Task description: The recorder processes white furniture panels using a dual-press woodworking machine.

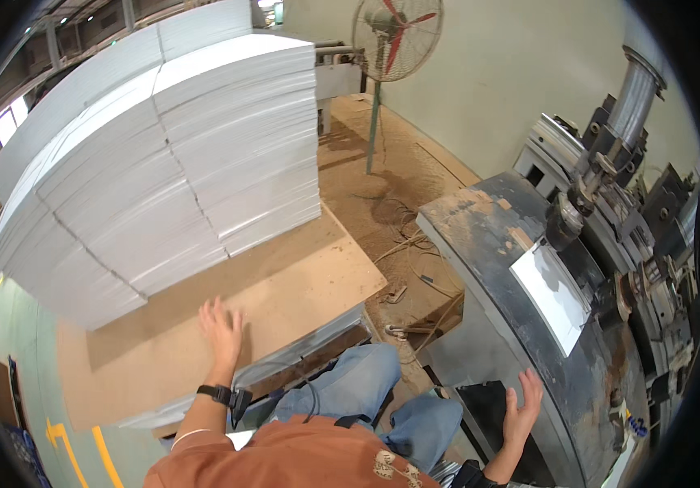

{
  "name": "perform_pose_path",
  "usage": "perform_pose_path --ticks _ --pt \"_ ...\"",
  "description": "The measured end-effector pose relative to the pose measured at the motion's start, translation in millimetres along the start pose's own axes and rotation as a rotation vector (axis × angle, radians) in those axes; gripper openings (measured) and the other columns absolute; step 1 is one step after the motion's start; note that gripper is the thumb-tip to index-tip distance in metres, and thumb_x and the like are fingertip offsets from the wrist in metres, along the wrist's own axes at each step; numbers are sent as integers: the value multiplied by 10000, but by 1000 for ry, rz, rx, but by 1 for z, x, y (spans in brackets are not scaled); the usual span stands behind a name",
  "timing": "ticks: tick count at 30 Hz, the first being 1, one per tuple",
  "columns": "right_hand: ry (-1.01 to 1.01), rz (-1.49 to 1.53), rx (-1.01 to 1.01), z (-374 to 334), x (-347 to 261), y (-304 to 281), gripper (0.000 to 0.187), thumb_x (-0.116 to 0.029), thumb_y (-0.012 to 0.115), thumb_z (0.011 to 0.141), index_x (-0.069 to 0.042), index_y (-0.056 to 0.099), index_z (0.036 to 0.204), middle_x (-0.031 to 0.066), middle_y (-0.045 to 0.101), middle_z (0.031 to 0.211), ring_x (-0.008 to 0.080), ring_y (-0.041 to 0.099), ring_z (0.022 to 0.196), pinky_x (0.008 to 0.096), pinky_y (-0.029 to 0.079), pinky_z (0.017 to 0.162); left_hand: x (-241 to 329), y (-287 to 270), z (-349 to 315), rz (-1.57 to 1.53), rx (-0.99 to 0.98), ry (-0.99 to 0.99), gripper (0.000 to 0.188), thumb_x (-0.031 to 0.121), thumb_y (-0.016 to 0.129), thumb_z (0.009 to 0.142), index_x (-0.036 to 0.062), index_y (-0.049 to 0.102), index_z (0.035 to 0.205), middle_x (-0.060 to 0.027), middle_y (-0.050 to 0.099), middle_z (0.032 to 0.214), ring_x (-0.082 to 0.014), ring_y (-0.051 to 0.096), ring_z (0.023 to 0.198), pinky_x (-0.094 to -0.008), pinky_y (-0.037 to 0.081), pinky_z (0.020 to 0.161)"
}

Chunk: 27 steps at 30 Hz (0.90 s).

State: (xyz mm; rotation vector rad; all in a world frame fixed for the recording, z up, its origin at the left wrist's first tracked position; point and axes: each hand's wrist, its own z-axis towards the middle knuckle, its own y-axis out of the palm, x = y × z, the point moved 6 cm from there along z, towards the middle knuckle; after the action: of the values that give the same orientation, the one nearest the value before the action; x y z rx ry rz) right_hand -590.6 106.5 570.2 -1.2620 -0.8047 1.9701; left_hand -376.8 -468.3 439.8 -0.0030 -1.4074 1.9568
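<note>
My left hand [221, 329] is over the brown board [309, 286], its fingers spread and nothing in them. Just beyond it rises a tall stack of white panels [236, 138], standing on that same board. My right hand [522, 407] is held beside the near edge of the dark machine table [488, 244], fingers apart and holding nothing. On that table a white panel [551, 297] lies partly beneath the machine's spindle head [565, 221]. Whether my left fingers touch the board I cannot tell.
Behind the stack stands a fan [397, 32] with red blades on a green pole. Sawdust and loose cables [423, 260] cover the floor between board and machine. More machine heads [634, 220] line the right side. Yellow lines [106, 458] mark the green floor at left.
</note>
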Motion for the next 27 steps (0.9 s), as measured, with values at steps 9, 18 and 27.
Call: perform_pose_path --ticks 9,18,27 --pt "-314 76 -214 20 -50 13 392 -201 693 798 -105 614 1169 106 585 1234 310 511 1179 420 407 999 71 95 3 168 -311 208 708 482 460 922 -48 359 1381 -283 316 1443 -406 227 1372 -514 147 1128" --pt "27 -329 261 -92 -17 -80 490 -303 683 805 -120 548 1240 83 493 1332 299 407 1278 551 334 1021 343 130 -110 -1062 -913 604 327 240 584 933 -53 633 1069 -153 654 1046 -214 594 1007 -332 442 907" --pt "1265 -885 394 -325 -2 -191 742 -342 739 739 -77 410 1350 95 379 1436 334 290 1361 715 319 942 467 72 -154 -1317 -854 920 246 180 565 945 -46 621 1026 -142 638 986 -238 602 888 -330 474 799"
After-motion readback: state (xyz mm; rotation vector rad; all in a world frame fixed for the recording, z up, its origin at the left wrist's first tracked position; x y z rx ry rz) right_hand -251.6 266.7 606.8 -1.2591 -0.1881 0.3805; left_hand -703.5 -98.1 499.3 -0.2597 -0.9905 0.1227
